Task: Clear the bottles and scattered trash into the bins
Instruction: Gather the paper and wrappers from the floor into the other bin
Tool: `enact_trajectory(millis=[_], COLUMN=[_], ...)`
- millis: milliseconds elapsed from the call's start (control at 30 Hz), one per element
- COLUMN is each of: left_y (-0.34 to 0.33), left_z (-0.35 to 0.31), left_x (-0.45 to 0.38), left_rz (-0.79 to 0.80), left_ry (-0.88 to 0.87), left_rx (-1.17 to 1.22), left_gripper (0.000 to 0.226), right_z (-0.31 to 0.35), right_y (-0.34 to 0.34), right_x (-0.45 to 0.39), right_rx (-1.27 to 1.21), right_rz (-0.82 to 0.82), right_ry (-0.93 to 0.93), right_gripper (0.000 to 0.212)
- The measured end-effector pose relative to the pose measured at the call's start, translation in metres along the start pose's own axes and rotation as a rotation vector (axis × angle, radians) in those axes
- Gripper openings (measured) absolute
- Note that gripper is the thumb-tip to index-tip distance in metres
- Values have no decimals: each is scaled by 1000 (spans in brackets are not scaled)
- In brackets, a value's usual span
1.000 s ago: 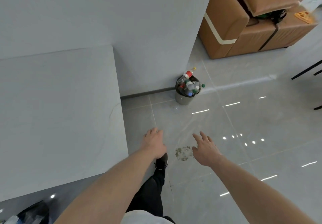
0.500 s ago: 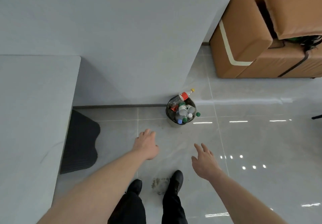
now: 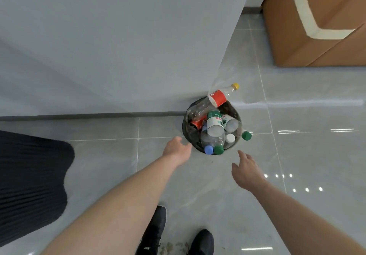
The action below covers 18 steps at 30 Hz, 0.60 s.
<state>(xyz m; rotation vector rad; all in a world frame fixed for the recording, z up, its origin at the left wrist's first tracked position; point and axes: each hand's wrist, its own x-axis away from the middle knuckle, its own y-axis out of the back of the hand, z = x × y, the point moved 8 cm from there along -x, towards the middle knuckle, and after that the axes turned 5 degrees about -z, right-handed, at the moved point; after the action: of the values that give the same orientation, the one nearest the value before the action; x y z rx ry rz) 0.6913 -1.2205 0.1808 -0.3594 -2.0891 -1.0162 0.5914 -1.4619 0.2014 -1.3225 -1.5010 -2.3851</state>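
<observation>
A small round bin (image 3: 189,133) lined with a dark bag stands on the floor against the wall's base. It is crammed with several plastic bottles. A clear bottle with a red label and yellow cap (image 3: 216,97) sticks out at the top, and a green-labelled bottle (image 3: 213,125) lies in the middle. My left hand (image 3: 176,150) reaches toward the bin's left rim, fingers apart, holding nothing. My right hand (image 3: 245,170) hovers below and right of the bin, open and empty.
A grey wall (image 3: 118,46) rises behind the bin. A brown leather sofa (image 3: 320,21) fills the upper right. A dark ribbed mat (image 3: 29,179) lies at the left. My two black shoes (image 3: 156,233) stand on the glossy tiles beside a greenish stain (image 3: 174,247).
I have walked closer, so the bin looms larger and nearer. Both hands have reached forward toward it. The grey tabletop at the left has left the view.
</observation>
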Motion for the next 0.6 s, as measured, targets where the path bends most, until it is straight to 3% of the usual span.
enact_trajectory(millis=[133, 267, 467, 600], left_y=[-40, -68, -79, -68], left_z=[2, 12, 39, 91], left_x=[-53, -92, -92, -70], left_rz=[-9, -62, -95, -111], left_ry=[81, 135, 171, 216], left_rx=[151, 254, 476, 451], left_gripper=[31, 49, 39, 34], right_z=[-5, -10, -23, -9], right_y=[-24, -36, -68, -82], right_x=[-52, -71, -62, 0], right_rx=[-105, -263, -719, -899], right_rz=[-41, -81, -87, -55], right_ry=[-55, -164, -371, -456], right_gripper=[58, 39, 60, 44])
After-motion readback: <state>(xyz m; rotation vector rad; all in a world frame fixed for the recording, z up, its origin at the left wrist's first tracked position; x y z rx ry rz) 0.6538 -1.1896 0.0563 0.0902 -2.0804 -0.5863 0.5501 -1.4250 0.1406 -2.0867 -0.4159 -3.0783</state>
